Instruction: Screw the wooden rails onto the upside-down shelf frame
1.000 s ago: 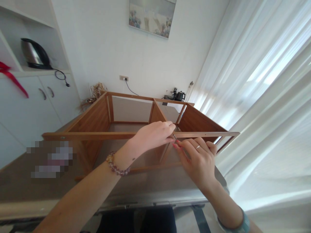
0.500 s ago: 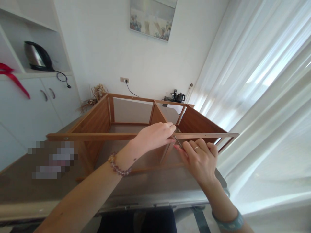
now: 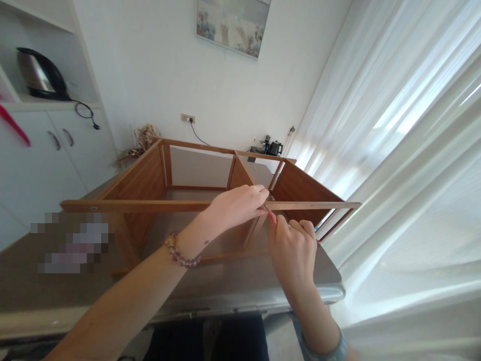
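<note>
A brown wooden shelf frame (image 3: 131,205) lies on its side on the table, with slatless end panels and a middle divider (image 3: 242,173). My left hand (image 3: 240,203) is closed around its near rail, where the divider meets it. A bead bracelet circles that wrist. Just right of those fingers, my right hand (image 3: 295,245) is closed on a thin metal tool (image 3: 267,208) resembling a hex key. Its tip is at the rail; most of it is hidden in my fist.
The grey table (image 3: 221,288) has a rounded front edge. Dried plants (image 3: 145,138) stand behind the frame at left, and a black kettle (image 3: 276,147) at back right. A steel kettle (image 3: 41,75) sits on the cabinet shelf. White curtains (image 3: 394,150) hang along the right.
My right hand has swung left and slightly down, bringing its fingers closer to the rail, and less of the metal tool shows. My left hand keeps its hold. The view has shifted slightly.
</note>
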Available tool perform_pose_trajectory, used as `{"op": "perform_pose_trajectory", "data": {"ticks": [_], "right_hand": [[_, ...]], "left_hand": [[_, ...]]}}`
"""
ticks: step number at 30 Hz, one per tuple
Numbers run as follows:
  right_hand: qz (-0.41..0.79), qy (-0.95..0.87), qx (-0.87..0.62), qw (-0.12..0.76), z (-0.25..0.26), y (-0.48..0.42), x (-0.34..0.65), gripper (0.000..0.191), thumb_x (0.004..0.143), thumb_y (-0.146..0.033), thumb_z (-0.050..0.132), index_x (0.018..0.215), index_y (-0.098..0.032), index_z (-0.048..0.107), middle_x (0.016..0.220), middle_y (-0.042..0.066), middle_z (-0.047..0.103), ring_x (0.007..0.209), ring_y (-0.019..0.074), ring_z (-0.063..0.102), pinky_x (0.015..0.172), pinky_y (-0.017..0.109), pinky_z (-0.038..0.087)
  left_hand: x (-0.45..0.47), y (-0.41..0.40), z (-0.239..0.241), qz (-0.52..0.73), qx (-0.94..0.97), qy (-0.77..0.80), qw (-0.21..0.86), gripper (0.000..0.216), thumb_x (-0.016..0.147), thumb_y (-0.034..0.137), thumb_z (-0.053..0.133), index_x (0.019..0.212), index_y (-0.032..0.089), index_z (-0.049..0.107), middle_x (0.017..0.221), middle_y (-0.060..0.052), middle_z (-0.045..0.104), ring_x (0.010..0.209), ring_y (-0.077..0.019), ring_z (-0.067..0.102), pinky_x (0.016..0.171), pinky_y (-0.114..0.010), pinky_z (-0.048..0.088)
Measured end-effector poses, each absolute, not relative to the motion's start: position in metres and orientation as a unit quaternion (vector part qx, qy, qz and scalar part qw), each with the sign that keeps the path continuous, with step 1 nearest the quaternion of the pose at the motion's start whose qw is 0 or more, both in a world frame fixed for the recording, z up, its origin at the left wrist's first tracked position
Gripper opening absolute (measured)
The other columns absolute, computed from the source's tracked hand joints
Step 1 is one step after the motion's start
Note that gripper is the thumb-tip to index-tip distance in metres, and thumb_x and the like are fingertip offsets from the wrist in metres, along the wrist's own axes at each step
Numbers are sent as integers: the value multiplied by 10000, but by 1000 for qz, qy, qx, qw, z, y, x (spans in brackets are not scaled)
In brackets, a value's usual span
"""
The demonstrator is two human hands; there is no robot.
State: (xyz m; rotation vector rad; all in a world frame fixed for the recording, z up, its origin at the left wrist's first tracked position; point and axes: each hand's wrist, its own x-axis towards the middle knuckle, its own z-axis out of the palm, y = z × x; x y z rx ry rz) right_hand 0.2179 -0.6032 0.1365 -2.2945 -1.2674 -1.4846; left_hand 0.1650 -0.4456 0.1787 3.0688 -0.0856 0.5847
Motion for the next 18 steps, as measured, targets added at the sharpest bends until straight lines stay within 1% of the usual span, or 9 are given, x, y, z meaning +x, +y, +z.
{"op": "perform_pose_trajectory", "data": {"ticks": [6, 8, 10, 13, 15, 18], "right_hand": [[-486, -443, -748, 89, 133, -602, 221, 454, 985, -205, 413, 540, -205, 501, 432, -4, 464, 457, 148, 398, 673, 305, 307], [-481, -455, -744, 88, 135, -604, 225, 454, 988, -217, 410, 543, -205, 499, 436, -6, 467, 461, 142, 393, 678, 306, 301], [-481, -480, -730, 75, 140, -607, 231, 434, 987, -251, 432, 559, -207, 492, 449, -7, 472, 499, 147, 425, 690, 310, 292], [-484, -546, -683, 32, 148, -611, 244, 365, 972, -293, 482, 620, -202, 512, 494, -5, 506, 597, 169, 488, 706, 313, 280], [-484, -589, -647, 13, 151, -613, 253, 330, 970, -295, 488, 659, -194, 530, 527, -3, 531, 628, 172, 493, 712, 310, 280], [-491, -612, -619, 13, 151, -614, 259, 336, 975, -264, 474, 652, -188, 528, 544, 1, 540, 624, 165, 472, 698, 302, 277]], "left_hand": [[165, -446, 178, 201, 979, -35, -5, 235, 898, 386, 523, 937, 154, 517, 962, -34, 629, 805, -169, 647, 611, -262, 365], [165, -446, 178, 202, 979, -36, -5, 229, 903, 377, 514, 935, 151, 517, 960, -35, 629, 802, -166, 647, 612, -261, 365], [165, -446, 178, 199, 979, -34, 2, 224, 904, 369, 514, 936, 148, 521, 967, -36, 630, 806, -158, 646, 621, -257, 371], [164, -446, 178, 194, 980, -31, 15, 223, 892, 369, 537, 933, 150, 524, 975, -31, 631, 800, -151, 642, 627, -254, 377], [164, -446, 177, 193, 980, -30, 19, 223, 883, 368, 552, 933, 152, 524, 976, -29, 632, 798, -157, 642, 628, -258, 379], [165, -446, 177, 195, 980, -27, 17, 217, 880, 361, 559, 935, 153, 527, 981, -29, 633, 813, -163, 643, 631, -260, 379]]}}
